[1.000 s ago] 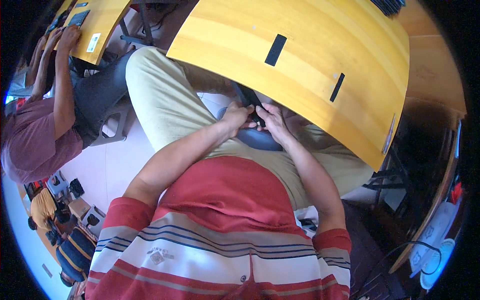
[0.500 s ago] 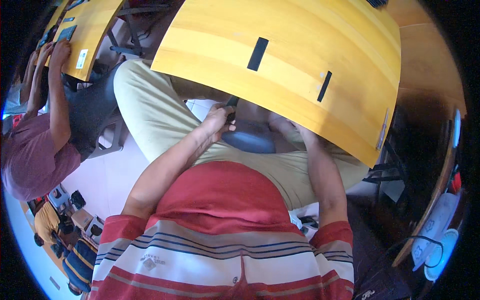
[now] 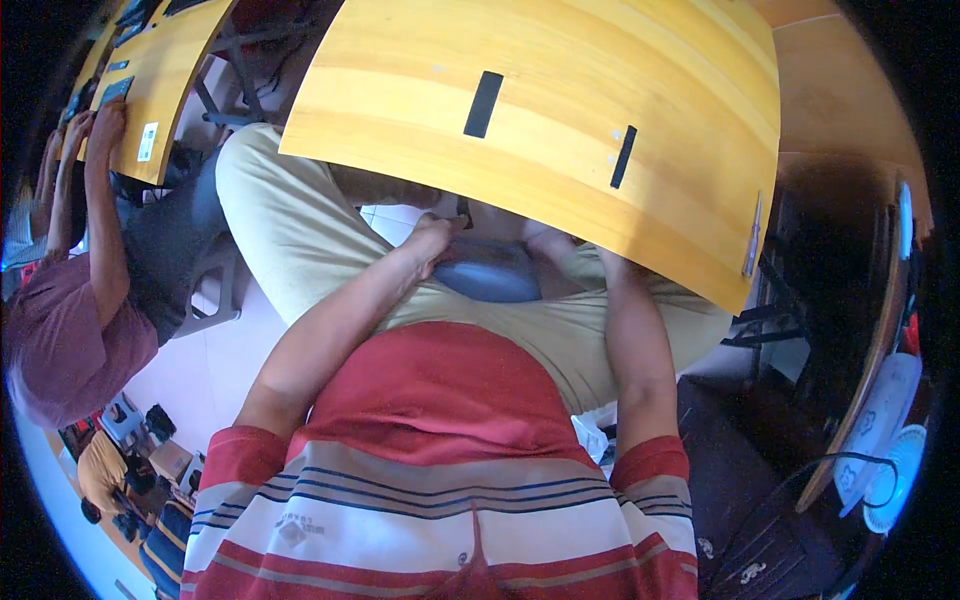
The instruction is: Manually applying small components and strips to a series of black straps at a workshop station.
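Observation:
My left hand [image 3: 432,240] is below the table's near edge, between my knees, with its fingers closed. A narrow black object [image 3: 463,208] sticks up from it; most of that object is hidden, so I cannot tell its kind. Past my right wrist, my right hand [image 3: 608,258] goes under the edge of the yellow wooden table [image 3: 390,110], its fingers out of sight. Beside my left hand is a blue-grey seat-like surface [image 3: 490,272] between my legs.
Two black strips, a wider one [image 3: 482,104] and a narrower one [image 3: 624,157], lie on the tabletop. A slim pen-like tool [image 3: 753,235] rests near its right edge. At left a person [image 3: 75,310] sits at another table. A pale blue fan [image 3: 893,480] stands at far right.
The table and surroundings have shifted slightly left in view. My left hand has turned a little around the black object, its fingers now less visible. My right hand stays under the table edge.

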Demonstrator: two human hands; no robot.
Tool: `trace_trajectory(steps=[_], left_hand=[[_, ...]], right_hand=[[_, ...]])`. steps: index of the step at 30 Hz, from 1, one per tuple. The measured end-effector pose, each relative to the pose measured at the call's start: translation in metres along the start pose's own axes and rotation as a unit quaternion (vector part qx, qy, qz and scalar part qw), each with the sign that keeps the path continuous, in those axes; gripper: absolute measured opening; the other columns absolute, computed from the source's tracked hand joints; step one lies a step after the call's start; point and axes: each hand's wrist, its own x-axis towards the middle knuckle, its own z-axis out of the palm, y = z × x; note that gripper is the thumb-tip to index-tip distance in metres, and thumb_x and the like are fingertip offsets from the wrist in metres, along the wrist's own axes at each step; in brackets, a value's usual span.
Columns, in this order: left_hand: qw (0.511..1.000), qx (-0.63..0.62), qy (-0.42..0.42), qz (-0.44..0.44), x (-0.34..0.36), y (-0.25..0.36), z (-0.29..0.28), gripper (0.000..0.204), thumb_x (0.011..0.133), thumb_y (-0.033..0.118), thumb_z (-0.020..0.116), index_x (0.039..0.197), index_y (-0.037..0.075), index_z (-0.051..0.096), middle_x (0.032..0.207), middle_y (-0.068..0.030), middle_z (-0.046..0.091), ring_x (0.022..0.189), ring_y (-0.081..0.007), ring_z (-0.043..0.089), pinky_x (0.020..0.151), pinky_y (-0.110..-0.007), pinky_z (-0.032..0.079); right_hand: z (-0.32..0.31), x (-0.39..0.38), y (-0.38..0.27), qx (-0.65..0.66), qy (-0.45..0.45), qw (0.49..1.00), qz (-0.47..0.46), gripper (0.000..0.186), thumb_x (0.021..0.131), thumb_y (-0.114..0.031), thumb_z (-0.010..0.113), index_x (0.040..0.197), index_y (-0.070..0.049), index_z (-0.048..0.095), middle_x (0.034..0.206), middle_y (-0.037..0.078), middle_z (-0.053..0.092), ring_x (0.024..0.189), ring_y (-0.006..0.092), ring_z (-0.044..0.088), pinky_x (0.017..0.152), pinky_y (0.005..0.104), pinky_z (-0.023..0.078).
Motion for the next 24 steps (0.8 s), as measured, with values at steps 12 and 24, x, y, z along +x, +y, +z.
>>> trace_trajectory(steps=[12, 24], left_hand=[[0.650, 0.516, 0.066, 0.554, -0.061, 0.021, 0.036, 0.052, 0.085, 0.028, 0.071, 0.126, 0.002, 0.054, 0.101, -0.0263, 0.063, 0.094, -0.0395, 0.061, 0.091, -0.053, 0.047], [0.557, 0.545, -0.227, 0.584, -0.136, 0.064, 0.042, 0.033, 0.089, 0.036, 0.064, 0.088, 0.005, 0.054, 0.074, -0.0144, 0.057, 0.068, -0.0367, 0.063, 0.058, -0.047, 0.049]], right_hand=[[-0.058, -0.039, -0.111, 0.086, -0.115, 0.986, -0.083, 0.035, 0.091, -0.027, 0.062, 0.117, -0.003, 0.063, 0.112, 0.023, 0.065, 0.109, 0.0344, 0.061, 0.094, 0.0449, 0.047], [-0.188, -0.131, -0.184, 0.147, -0.179, 0.961, -0.150, 0.024, 0.087, -0.027, 0.071, 0.087, -0.002, 0.071, 0.076, 0.019, 0.066, 0.066, 0.0341, 0.064, 0.060, 0.0390, 0.049]])
